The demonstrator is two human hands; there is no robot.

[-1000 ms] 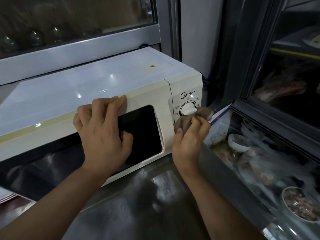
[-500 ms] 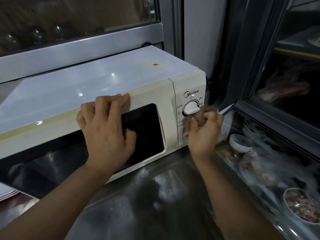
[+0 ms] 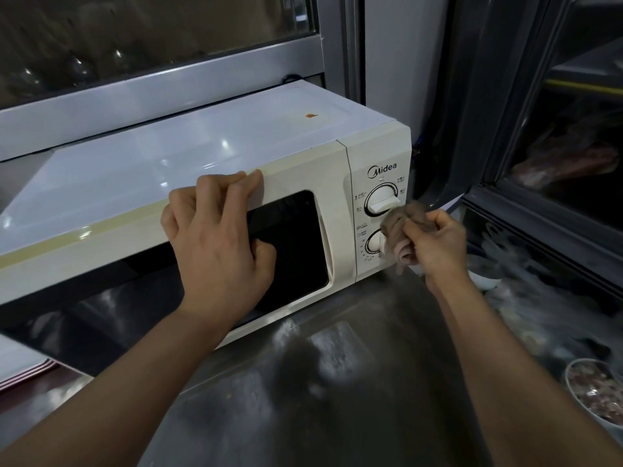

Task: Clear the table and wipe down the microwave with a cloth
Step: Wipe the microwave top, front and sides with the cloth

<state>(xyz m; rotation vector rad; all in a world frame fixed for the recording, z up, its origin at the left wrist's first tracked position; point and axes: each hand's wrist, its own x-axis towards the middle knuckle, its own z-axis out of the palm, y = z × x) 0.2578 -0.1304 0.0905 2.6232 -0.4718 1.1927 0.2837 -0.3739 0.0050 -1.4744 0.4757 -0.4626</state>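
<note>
A cream microwave [image 3: 209,143] stands on a steel table [image 3: 303,382], its dark door window facing me. My left hand [image 3: 219,241] grips the top edge of the door, fingers curled over the rim and thumb on the window. My right hand [image 3: 438,244] holds a bunched brownish cloth [image 3: 401,230] against the control panel, at the lower knob [image 3: 376,242] and just below the upper knob [image 3: 382,200]. A small orange spot [image 3: 310,115] sits on the microwave's top.
A glass-fronted cold cabinet [image 3: 539,203] stands at the right with covered bowls [image 3: 596,392] of food inside. A window frame [image 3: 161,92] runs behind the microwave. White and pink trays [image 3: 23,369] lie at the lower left.
My right hand has carried the cloth rightward and slightly down along the control panel, uncovering the upper knob. My left hand has kept its hold on the door.
</note>
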